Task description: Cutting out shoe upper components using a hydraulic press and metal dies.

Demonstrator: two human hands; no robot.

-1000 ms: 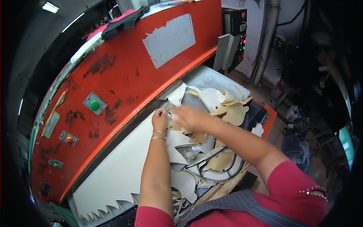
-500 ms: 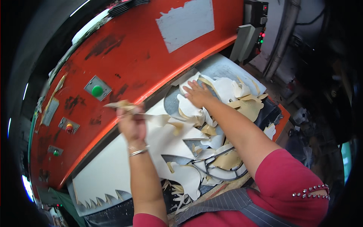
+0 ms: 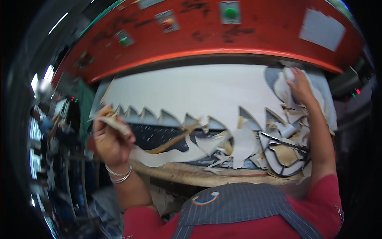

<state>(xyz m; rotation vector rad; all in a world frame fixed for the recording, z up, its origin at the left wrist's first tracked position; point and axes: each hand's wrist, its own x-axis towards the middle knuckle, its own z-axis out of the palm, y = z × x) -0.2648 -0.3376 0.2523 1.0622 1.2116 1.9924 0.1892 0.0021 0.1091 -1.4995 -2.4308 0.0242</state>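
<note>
My left hand (image 3: 113,139), a bracelet at its wrist, is closed around scrap strips (image 3: 115,122) of white, tan-backed sheet, off the near left corner of the big sheet. A long curved white offcut (image 3: 167,156) runs rightward from beside that hand; whether it is held cannot be made out. My right hand (image 3: 301,87) lies with fingers stretched over white cut pieces (image 3: 283,88) at the far right. Between the hands spreads a large white sheet (image 3: 191,85) with a row of pointed notches along its near edge.
A dark metal cutting die (image 3: 274,161) rests among scraps at the near right. Behind the bed stands a red machine beam (image 3: 191,40) with a green button (image 3: 230,13) and a red button (image 3: 168,24). A wooden edge (image 3: 191,175) borders the near side.
The view has turned leftward. My left hand has moved to the left end of the sheet with scrap in it, and a long offcut now trails there. My right hand stays on the cut pieces.
</note>
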